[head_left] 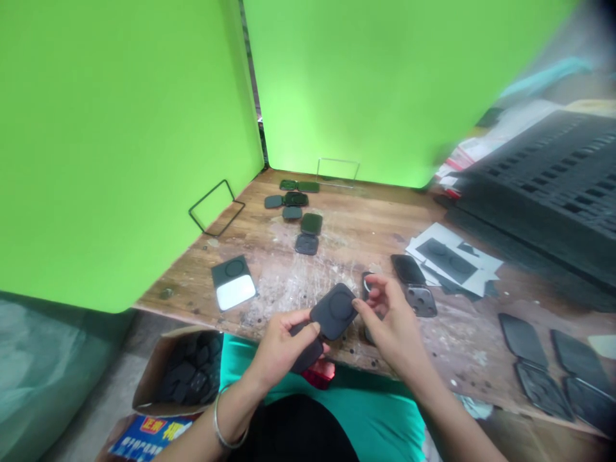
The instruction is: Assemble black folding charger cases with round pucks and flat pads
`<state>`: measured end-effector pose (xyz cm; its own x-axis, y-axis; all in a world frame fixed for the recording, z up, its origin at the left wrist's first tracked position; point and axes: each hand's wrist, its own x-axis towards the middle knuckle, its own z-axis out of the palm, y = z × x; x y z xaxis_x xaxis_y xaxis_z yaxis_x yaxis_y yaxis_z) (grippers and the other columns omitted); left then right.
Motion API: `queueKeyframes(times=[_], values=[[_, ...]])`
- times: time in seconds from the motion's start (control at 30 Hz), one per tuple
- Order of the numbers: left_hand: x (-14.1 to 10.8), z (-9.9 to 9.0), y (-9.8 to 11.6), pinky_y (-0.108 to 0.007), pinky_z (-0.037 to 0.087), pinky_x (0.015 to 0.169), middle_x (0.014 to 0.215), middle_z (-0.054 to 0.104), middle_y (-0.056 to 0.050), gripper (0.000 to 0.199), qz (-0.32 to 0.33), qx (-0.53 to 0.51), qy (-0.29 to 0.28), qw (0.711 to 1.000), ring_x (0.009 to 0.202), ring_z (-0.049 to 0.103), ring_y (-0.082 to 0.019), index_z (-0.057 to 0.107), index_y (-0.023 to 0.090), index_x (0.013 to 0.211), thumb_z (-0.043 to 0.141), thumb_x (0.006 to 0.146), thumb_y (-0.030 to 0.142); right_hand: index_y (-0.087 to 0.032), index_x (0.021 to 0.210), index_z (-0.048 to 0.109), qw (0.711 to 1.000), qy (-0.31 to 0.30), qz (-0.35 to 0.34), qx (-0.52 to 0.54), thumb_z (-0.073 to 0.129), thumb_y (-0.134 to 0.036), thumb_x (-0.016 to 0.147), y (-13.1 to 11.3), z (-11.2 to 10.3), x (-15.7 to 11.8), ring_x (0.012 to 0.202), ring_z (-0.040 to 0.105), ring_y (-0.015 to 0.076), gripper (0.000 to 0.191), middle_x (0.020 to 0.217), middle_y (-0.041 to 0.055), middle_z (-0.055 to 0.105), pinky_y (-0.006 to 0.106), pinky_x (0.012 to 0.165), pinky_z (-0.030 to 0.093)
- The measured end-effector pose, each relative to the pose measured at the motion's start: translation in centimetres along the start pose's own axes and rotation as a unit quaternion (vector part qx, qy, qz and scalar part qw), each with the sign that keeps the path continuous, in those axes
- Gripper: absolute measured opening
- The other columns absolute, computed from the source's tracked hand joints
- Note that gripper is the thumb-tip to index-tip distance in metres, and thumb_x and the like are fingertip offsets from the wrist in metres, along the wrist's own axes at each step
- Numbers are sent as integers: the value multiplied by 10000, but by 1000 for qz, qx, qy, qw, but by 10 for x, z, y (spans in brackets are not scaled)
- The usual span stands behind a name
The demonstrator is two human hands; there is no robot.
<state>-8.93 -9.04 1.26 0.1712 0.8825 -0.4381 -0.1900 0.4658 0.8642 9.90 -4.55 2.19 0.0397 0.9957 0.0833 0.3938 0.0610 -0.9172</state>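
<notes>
A dark folding pad with a raised ring on its upper panel is held over the table's front edge. My left hand grips it, thumb on top and fingers beneath. My right hand has its thumb and a finger at the pad's right edge, the other fingers curled; whether it pinches the pad is hard to tell. Behind the right fingers, another dark piece lies on the table, partly hidden. Left of the hands rests an open pad with one dark and one white panel.
Several dark folding pads lie farther back on the wooden table. Papers and a black crate are at right, more pads front right. Green panels stand behind. A carton of dark pieces sits below left.
</notes>
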Motion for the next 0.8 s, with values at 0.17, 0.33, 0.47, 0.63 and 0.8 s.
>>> queueKeyframes(times=[0.17, 0.33, 0.47, 0.63, 0.8], values=[[-6, -5, -5, -233, 533, 600, 750, 714, -47, 341, 30, 33, -58, 997, 627, 683, -173, 702, 134, 976, 719, 806, 428, -197, 829, 598, 988, -150, 13, 27, 586, -466, 870, -9, 8, -4, 666, 535, 155, 272, 716, 12, 561, 242, 593, 433], [-19, -19, -18, -200, 485, 579, 755, 704, -44, 362, 31, 65, -67, 995, 635, 639, -145, 723, 116, 844, 752, 771, 469, -202, 552, 429, 991, -129, 32, 15, 476, -624, 878, -18, 28, -14, 504, 405, 120, 536, 522, -15, 412, 233, 464, 318], [-38, -73, -22, -230, 511, 615, 758, 708, -36, 423, -28, 80, -103, 991, 666, 645, -163, 730, 138, 842, 751, 746, 550, -180, 593, 533, 966, -176, 179, 63, 442, -668, 877, -27, 39, -23, 412, 411, 112, 572, 469, -9, 468, 220, 403, 312], [-83, -201, -48, -238, 492, 527, 627, 672, -24, 435, -166, 113, -52, 978, 578, 619, -174, 695, 144, 657, 886, 561, 523, -155, 734, 649, 965, -192, 165, 73, 473, -639, 891, -26, 34, -32, 461, 504, 116, 538, 563, 22, 579, 205, 440, 389], [-111, -269, -117, -306, 557, 665, 798, 667, -23, 339, -210, 144, 167, 952, 683, 643, -148, 652, 123, 881, 655, 892, 462, -184, 664, 616, 966, -256, 25, -4, 500, -555, 916, -11, 33, -37, 480, 498, 121, 463, 551, 3, 544, 216, 483, 401]])
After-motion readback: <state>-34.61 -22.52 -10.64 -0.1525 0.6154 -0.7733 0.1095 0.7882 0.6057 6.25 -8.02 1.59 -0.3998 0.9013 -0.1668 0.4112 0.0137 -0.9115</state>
